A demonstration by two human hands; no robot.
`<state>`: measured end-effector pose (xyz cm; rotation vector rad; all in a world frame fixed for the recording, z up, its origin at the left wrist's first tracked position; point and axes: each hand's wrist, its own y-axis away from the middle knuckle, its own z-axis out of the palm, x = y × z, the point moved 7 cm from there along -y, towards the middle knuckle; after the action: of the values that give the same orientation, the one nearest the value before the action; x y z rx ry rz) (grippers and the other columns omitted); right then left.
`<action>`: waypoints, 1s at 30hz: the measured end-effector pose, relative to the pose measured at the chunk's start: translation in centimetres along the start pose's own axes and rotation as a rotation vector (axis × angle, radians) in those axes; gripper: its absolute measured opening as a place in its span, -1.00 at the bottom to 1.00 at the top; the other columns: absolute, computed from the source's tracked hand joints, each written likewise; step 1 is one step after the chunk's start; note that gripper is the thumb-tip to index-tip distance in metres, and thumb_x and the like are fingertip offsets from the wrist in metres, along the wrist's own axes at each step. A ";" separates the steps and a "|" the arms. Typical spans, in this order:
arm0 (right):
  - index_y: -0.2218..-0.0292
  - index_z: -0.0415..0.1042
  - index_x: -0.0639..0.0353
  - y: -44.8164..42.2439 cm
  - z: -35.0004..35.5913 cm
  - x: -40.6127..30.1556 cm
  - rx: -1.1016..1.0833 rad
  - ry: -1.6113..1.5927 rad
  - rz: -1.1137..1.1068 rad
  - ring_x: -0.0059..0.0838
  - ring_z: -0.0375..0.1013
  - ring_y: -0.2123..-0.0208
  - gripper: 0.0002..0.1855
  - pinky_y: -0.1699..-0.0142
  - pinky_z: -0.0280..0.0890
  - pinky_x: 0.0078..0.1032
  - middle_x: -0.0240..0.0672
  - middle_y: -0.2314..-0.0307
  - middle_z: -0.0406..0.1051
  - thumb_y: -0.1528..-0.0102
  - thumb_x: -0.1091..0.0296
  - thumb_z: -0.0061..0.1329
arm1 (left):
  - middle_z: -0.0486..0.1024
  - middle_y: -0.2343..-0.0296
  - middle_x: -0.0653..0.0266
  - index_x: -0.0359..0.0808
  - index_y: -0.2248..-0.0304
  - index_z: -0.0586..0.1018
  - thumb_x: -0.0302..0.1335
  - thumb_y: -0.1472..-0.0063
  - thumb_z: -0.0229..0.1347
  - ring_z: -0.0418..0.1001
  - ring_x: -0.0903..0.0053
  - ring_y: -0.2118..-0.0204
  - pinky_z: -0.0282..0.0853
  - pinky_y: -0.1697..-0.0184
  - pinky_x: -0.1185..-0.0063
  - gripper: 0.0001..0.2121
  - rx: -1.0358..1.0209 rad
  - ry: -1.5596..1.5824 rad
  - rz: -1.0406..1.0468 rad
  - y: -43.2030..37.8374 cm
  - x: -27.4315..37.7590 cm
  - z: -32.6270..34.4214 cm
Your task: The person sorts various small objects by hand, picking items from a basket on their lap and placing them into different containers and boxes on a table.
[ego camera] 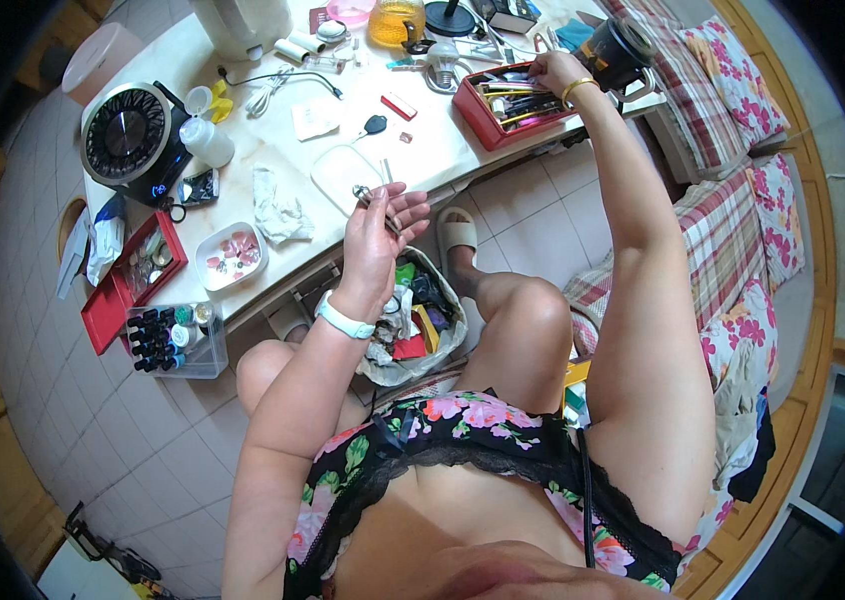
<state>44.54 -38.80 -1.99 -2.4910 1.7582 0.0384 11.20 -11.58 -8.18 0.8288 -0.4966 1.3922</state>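
My left hand (pixel 377 229) is raised just past the table's near edge, palm partly up. Its thumb pins a small metal tool (pixel 361 193), perhaps a nail clipper, against the palm while the other fingers stay loose. At the upper right, my right hand (pixel 559 73) reaches into a red box (pixel 476 126). Inside that box lie many slim tools, pens and brushes (pixel 516 94). The right fingertips are partly hidden among them, so whether they grip anything is unclear.
A white tub (pixel 248 280) with pink pieces stands near the table edge (pixel 302 274), by a clear case of small bottles (pixel 216 360). A black fan (pixel 126 135) and white bottle (pixel 206 144) stand behind. A lined waste bin (pixel 452 341) sits below. A dark mug (pixel 621 56) is beside my right hand.
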 end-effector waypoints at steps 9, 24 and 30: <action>0.31 0.58 0.03 -1.3 -0.4 -1.5 -0.208 0.174 -0.107 -0.26 0.53 0.31 -0.77 0.14 0.40 -0.41 -0.25 0.36 0.54 0.09 0.43 0.09 | 0.50 0.24 0.15 -0.36 0.09 0.36 -0.23 -0.39 -0.19 0.49 0.50 0.22 0.42 0.14 0.55 -0.66 0.014 -0.017 -0.004 -0.2 -0.1 -0.1; 0.34 0.56 -0.05 0.6 -1.4 -2.2 -0.087 0.356 -0.297 -0.19 0.51 0.30 -0.85 0.20 0.40 -0.31 -0.25 0.39 0.53 -0.02 0.23 0.02 | 0.49 0.23 0.18 -0.36 0.08 0.36 -0.23 -0.39 -0.19 0.47 0.54 0.21 0.41 0.16 0.59 -0.66 0.025 -0.042 -0.016 -0.4 -0.2 -0.7; 0.34 0.48 0.00 2.4 -2.0 -2.0 0.107 0.312 -0.387 -0.20 0.49 0.31 -0.87 0.26 0.38 -0.28 -0.28 0.43 0.50 -0.09 0.23 -0.06 | 0.49 0.24 0.19 -0.36 0.08 0.36 -0.23 -0.39 -0.18 0.48 0.55 0.22 0.41 0.16 0.60 -0.66 0.035 -0.059 -0.039 -0.4 -0.7 -0.5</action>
<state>41.59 -37.93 0.04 -2.8239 1.2833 -0.4805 11.43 -11.65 -9.16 0.9058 -0.4997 1.3469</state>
